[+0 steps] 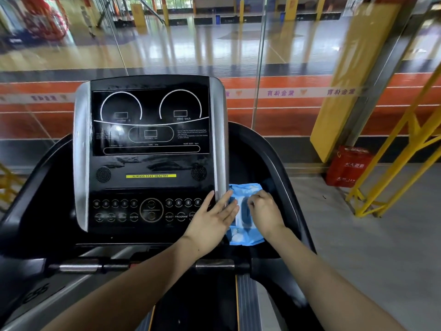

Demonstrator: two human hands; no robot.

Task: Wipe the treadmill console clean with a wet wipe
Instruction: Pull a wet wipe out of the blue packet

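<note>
Two hands on the blue wipe pack [245,212]: left hand [212,220] flat, right hand [263,211] pinching its lid.

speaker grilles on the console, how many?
2. One round speaker grille sits left of the yellow strip, the other right of it, both below the display. None looks hidden.

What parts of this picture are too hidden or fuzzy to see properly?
All in the head view:
- Blue plastic wet wipe pack: its middle is covered by the left hand and right hand, so whether a wipe is out is unclear.
- Black treadmill console: the small white warning text is too tiny to read.
- Button row: the label after PROGRAM is hidden under the left hand.
- Red box on the floor: its writing is blurred.
</note>
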